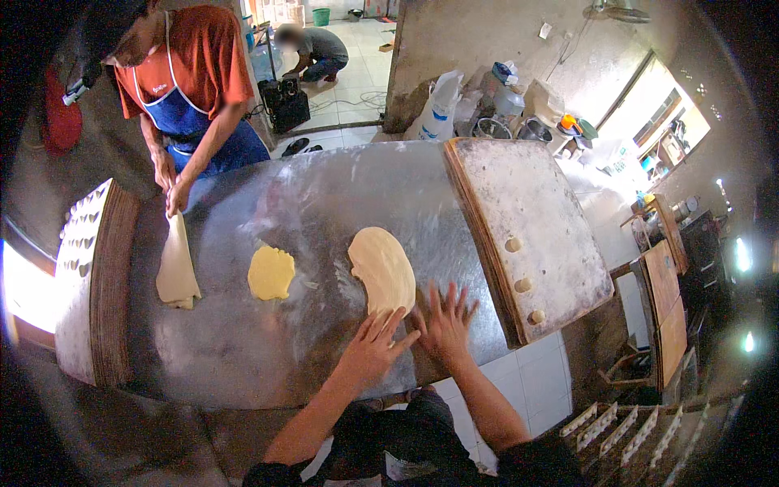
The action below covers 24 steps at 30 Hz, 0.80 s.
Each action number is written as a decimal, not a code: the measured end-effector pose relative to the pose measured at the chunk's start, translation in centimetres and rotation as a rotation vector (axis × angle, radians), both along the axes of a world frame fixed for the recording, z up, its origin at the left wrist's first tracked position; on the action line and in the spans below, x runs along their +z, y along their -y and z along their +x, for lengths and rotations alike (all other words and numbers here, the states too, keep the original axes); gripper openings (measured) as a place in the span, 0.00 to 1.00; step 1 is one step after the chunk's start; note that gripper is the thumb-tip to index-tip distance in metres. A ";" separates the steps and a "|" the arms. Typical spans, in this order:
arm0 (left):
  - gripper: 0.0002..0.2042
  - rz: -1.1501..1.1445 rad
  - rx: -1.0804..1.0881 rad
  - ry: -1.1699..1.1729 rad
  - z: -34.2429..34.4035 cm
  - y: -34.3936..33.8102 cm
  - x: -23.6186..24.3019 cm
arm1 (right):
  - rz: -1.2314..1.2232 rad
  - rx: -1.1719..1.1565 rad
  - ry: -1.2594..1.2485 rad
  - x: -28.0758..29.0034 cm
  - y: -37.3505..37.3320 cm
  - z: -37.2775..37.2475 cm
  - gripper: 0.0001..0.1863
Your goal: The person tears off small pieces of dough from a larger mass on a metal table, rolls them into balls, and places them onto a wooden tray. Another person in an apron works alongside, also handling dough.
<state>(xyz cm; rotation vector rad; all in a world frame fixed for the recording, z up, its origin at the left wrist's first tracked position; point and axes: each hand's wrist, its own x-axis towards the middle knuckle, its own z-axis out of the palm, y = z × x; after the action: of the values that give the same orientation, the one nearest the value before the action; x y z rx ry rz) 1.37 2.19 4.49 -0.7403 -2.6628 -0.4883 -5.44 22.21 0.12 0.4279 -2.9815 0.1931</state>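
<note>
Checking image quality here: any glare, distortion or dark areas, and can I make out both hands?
Head view: the white patch at far left is blown out, the window at upper right partly washed out; the metal table has a fisheye-bowed near edge; the corners fall to black; left hand and right hand are discernible.

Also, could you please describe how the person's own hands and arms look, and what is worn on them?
The left hand and right hand are bare, without gloves, and I see no ring or watch. The forearms are uncovered too. Dark, nearly black sleeves show at the lower edge, ending roughly near the elbows; no marking can be made out on them.
</note>
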 end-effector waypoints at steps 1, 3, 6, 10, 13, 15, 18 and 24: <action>0.13 0.015 0.015 0.009 0.4 -0.4 0.8 | -0.012 0.047 0.014 -0.1 1.1 -0.7 0.35; 0.14 0.255 0.026 0.083 0.7 -1.3 2.2 | -0.051 0.146 0.030 -0.2 3.0 -1.5 0.35; 0.14 0.554 0.251 0.340 1.6 -1.9 -1.0 | -0.382 0.401 0.072 -0.9 -1.2 6.4 0.27; 0.18 0.317 0.191 0.733 -0.5 -5.6 0.8 | -0.508 -0.034 0.269 0.9 -6.1 7.2 0.09; 0.24 0.405 0.109 0.798 -1.6 -8.6 -0.4 | -0.728 -0.208 0.126 4.2 -2.9 5.0 0.18; 0.27 0.581 0.110 0.718 -2.8 -8.9 -4.0 | -0.888 -0.260 0.083 4.5 -0.2 4.0 0.19; 0.26 0.708 0.005 0.710 -3.7 -7.7 -2.3 | -0.782 -0.340 -0.022 2.2 0.5 4.1 0.21; 0.21 0.310 0.316 0.399 -5.3 -3.4 -3.3 | -0.543 -0.305 0.487 4.4 -2.2 10.9 0.20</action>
<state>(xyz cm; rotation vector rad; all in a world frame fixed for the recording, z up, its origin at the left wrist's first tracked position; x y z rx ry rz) -3.96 5.59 1.15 -0.1336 -2.8812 -1.0156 5.47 24.40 4.55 -0.1628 -3.1867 1.1807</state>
